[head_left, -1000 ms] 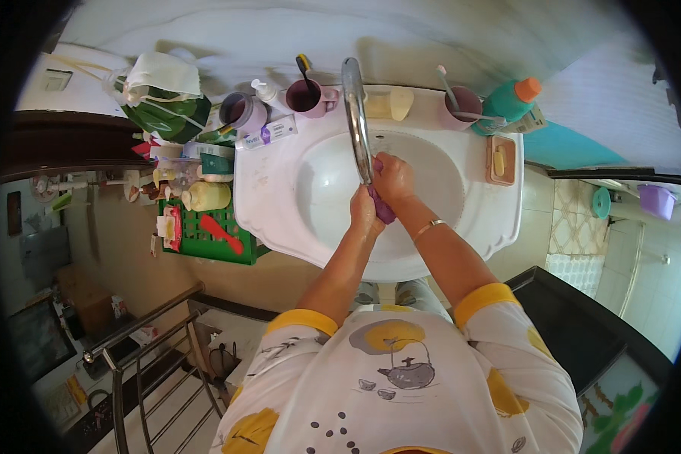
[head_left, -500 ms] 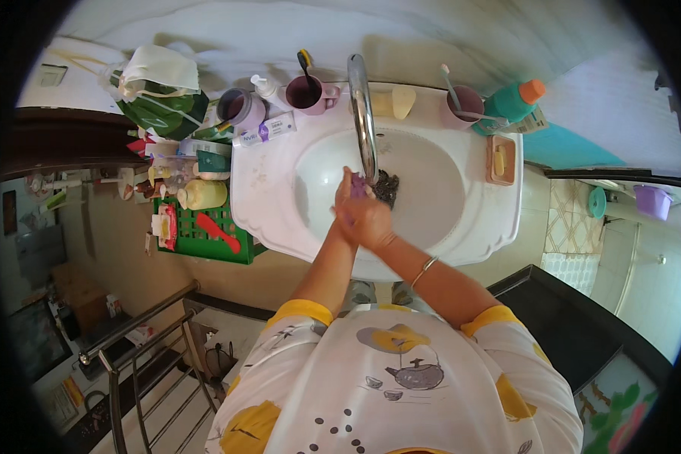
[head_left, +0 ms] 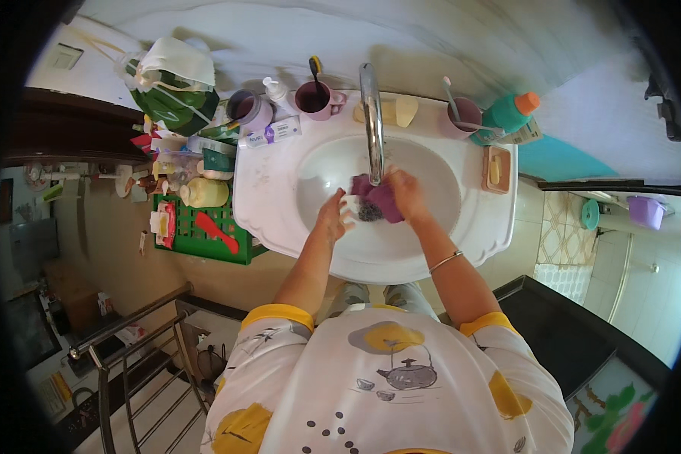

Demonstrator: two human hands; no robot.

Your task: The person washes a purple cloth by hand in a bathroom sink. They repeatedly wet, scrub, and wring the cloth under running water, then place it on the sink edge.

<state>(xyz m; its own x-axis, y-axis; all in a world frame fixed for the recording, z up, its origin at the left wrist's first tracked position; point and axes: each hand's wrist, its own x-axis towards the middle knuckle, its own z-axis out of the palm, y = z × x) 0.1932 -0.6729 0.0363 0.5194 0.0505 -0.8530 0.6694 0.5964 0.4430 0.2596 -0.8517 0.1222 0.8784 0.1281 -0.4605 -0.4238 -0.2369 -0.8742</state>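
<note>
Over the white washbasin (head_left: 431, 234), my right hand (head_left: 406, 195) grips a wet purple cloth (head_left: 387, 204) under the chrome faucet (head_left: 371, 129). The cloth hangs loosely spread beneath the spout. My left hand (head_left: 334, 216) is just left of it, fingers apart, apparently holding nothing. White patches on those fingers look like foam or water. Below the cloth, a dark mottled patch (head_left: 369, 212) shows at the basin's bottom; I cannot tell what it is.
A mug with a toothbrush (head_left: 315, 102), a toothpaste tube (head_left: 274, 132) and a pump bottle (head_left: 275, 89) line the back left. On the right stand a cup (head_left: 464, 119), a teal bottle (head_left: 509, 112) and a soap dish (head_left: 496, 169). A green crate (head_left: 234, 255) is at left.
My hands, earlier pressed together around the purple cloth, have parted. The right moved right with the cloth, which is now spread out; the left let go and opened.
</note>
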